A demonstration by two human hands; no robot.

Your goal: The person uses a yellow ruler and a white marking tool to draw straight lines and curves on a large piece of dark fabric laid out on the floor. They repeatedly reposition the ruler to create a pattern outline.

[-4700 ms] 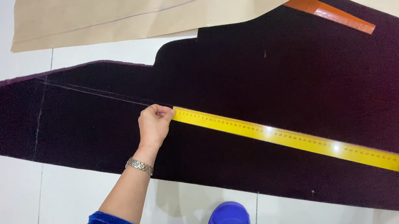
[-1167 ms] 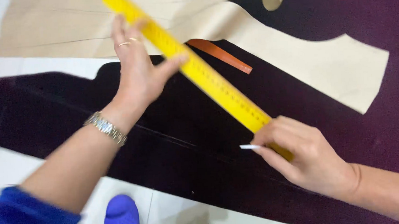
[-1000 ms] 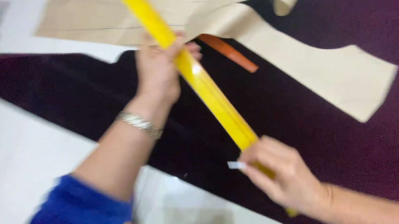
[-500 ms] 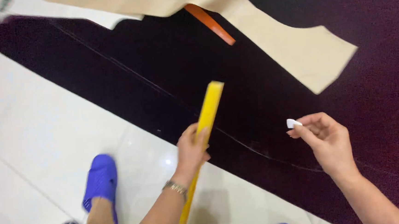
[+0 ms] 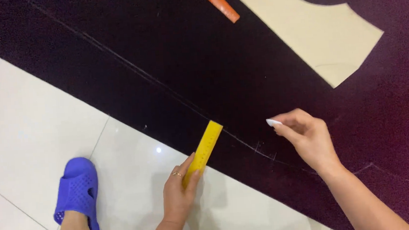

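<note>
Left hand point(image 5: 177, 199) fingers are clamping the yellow ruler point(image 5: 202, 151), its tip resting over the edge of the dark fabric point(image 5: 173, 60) spread on the white tile floor point(image 5: 30, 135). Right hand point(image 5: 310, 139) is pinching a white tailor's chalk point(image 5: 274, 122), hovering above the faint chalk line point(image 5: 244, 141). Looks like marking is mid-way; the ruler probably needs lining up with that seam line first.

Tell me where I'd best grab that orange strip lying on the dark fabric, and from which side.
Probably the free lower end of the orange strip, coming from the lower right. It lies flat and slanted on the dark fabric, its upper end runs out of view, and that tip has bare cloth around it. The left hand holds the yellow ruler; the right hand pinches white chalk.
</note>
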